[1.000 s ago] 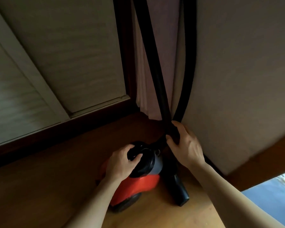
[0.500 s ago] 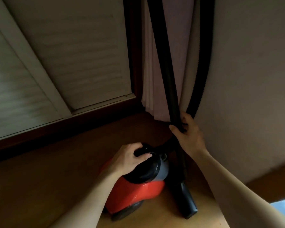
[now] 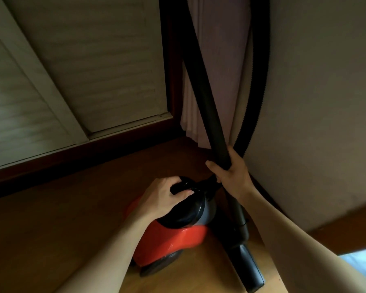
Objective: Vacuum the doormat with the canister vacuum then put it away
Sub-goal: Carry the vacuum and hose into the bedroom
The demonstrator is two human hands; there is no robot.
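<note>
While curling left hand (image 3: 161, 199) fingers over the black top of the red canister vacuum (image 3: 173, 237), sitting on the wooden floor (image 3: 51, 240) in a corner by louvred doors (image 3: 104, 70). Wrapping right hand (image 3: 230, 172) fingers round the wand (image 3: 206, 98), slanting across a curtain (image 3: 224, 49).

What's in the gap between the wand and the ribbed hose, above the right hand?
Head view: the pleated pink curtain shows in the gap between wand and hose, hanging behind both.

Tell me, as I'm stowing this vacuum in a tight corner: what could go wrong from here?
The wand, which the right hand grips, leans across the curtain and might slide sideways once released. The hose, up along the wall, could sag and tug the vacuum under the left hand.
</note>
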